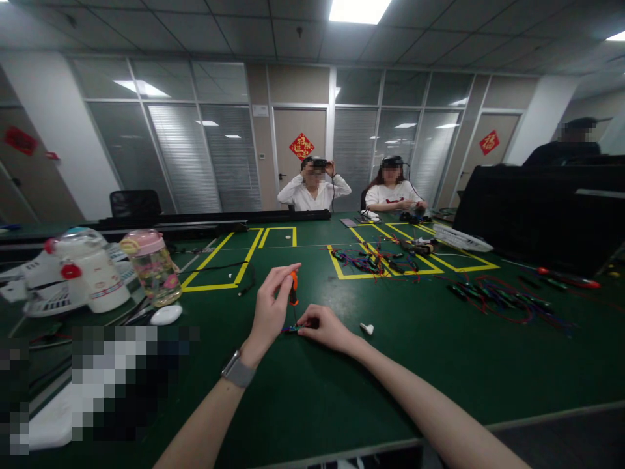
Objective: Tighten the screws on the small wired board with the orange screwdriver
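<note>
A glass-walled office holds a long green worktop [342,397] marked with yellow tape. Near its middle the left hand [270,309], a watch on its wrist, pinches an orange-handled tool [293,288] upright between thumb and fingertips. Just beside it the right hand [326,329] is closed on a small dark part [299,327] lying on the worktop under the tool. A white earbud [367,329] lies near, a pink-lidded bottle [152,267] stands to the left, and a tangle of wires [374,262] lies farther back
</note>
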Motion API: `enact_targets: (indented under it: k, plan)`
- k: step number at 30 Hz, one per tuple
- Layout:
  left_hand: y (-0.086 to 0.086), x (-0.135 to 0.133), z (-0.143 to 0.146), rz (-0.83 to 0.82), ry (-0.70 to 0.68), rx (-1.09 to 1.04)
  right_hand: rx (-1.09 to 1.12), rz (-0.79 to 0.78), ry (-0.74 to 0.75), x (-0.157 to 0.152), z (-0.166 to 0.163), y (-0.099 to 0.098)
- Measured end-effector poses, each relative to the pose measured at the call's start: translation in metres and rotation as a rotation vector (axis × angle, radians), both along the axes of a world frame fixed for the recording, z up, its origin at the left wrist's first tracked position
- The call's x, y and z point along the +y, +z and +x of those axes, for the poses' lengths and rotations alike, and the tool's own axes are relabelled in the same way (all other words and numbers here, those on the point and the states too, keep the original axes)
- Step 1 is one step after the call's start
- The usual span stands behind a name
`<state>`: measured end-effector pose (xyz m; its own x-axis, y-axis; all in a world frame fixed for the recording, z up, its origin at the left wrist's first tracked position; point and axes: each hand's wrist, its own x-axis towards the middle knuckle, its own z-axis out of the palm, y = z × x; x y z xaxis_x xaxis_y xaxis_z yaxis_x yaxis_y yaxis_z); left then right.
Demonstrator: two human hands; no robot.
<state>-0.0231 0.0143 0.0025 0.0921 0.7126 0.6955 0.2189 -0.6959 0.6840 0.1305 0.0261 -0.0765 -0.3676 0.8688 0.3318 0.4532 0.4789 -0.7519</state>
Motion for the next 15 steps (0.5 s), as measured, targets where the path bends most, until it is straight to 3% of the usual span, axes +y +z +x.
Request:
enact_targets:
  k: [4, 11, 15]
  plan:
    - [0.0003, -0.0019, 0.0006, 0.010, -0.027, -0.023, -0.004, 0.005, -0.007, -0.0004, -0.0007, 0.0005]
    - [-0.0013, 0.0008, -0.0002, 0.062, 0.093, -0.001, 0.002, 0.005, -0.001, 0.0002, -0.0009, -0.0004]
    - [-0.0019, 0.0017, -0.0001, 0.030, 0.049, -0.004, -0.001, 0.004, -0.007, 0.0010, -0.0011, -0.0014]
